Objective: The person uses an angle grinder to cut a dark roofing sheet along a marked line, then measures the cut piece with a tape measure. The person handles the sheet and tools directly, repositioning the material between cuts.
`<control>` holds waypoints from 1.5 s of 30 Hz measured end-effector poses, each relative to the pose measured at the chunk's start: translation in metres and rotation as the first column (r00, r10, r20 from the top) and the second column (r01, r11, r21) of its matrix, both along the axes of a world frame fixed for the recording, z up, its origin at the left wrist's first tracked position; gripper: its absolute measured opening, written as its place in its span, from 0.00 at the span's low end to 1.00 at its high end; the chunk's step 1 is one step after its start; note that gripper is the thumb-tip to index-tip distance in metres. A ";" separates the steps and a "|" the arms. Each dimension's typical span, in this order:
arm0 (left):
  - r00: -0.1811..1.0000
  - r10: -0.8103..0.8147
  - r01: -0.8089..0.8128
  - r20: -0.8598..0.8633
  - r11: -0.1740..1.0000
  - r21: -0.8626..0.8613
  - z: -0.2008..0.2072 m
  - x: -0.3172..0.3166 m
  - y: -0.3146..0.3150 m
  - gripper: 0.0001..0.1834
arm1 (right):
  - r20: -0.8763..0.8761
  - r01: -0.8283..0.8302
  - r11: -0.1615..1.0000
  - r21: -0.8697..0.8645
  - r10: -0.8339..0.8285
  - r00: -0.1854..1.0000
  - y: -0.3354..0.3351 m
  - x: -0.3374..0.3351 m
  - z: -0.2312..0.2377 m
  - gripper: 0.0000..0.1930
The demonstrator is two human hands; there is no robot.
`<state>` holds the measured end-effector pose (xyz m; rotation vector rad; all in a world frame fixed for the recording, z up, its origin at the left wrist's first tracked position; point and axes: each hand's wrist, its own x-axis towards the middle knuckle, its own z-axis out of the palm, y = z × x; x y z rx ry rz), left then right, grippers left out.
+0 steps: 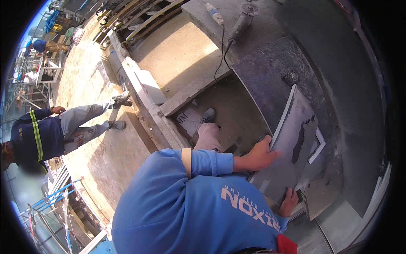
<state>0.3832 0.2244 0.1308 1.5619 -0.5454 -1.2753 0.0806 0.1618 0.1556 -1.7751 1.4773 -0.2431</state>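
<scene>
A grey stone-like slab (292, 139) with a pale cut edge and a dark wet-looking streak lies in front of me at the right, over a larger dark speckled slab (270, 67). My left hand (259, 155) is closed on its left edge, with the fingers curled at the rim. Lower down, my right hand (289, 203) grips the near edge, its fingertips on the slab's face. On the slab's right side lies a thin pale angled strip (318, 146). A dark object (264, 137) shows beside my left fingers, mostly hidden.
Behind the slabs, an angle grinder (245, 19) and cable connector (215, 15) lie on a concrete ledge (198, 12). A round dark metal piece (290, 77) rests on the dark slab. A co-worker (34, 133) in a reflective-striped top stands left, near blue railings (55, 199).
</scene>
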 end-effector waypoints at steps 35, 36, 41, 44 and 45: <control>0.344 0.936 -0.774 -0.073 0.327 0.542 -0.327 0.453 0.376 0.16 | 0.126 -0.485 0.279 0.829 0.751 0.648 0.163 0.633 -0.397 0.35; 0.349 0.935 -0.802 -0.066 0.335 0.494 -0.327 0.478 0.378 0.16 | 0.107 -0.535 0.281 0.797 0.805 0.583 0.174 0.656 -0.400 0.35; 0.559 0.681 -0.820 0.473 0.370 0.436 -0.414 0.585 0.414 0.23 | 0.141 -0.758 0.277 0.591 0.889 0.435 0.181 0.699 -0.388 0.33; 0.546 0.407 -0.836 0.733 0.327 0.441 -0.456 0.634 0.413 0.23 | 0.159 -0.664 0.349 0.661 0.801 0.578 0.148 0.649 -0.395 0.31; 0.542 0.372 -0.840 0.754 0.283 0.464 -0.476 0.647 0.414 0.22 | 0.111 -0.620 0.378 0.688 0.789 0.604 0.132 0.621 -0.401 0.30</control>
